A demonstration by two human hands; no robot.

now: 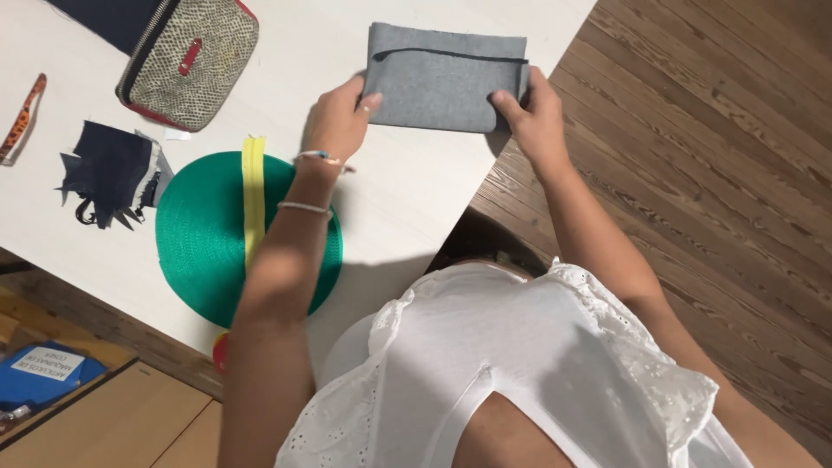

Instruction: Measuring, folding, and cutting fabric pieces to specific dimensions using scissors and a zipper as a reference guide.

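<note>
A folded grey fabric piece (442,78) lies flat on the white table (407,199) near its right edge. My left hand (340,117) pinches its lower left corner; two thin bracelets circle that wrist. My right hand (533,117) grips the lower right corner, thumb on top of the cloth. Both arms reach forward from my white top.
A round green mat (204,234) with a yellow tape (252,195) across it lies under my left forearm. Dark blue fabric scraps (108,169) and a patterned zip pouch (186,61) sit at the left. Wooden floor (711,173) shows to the right.
</note>
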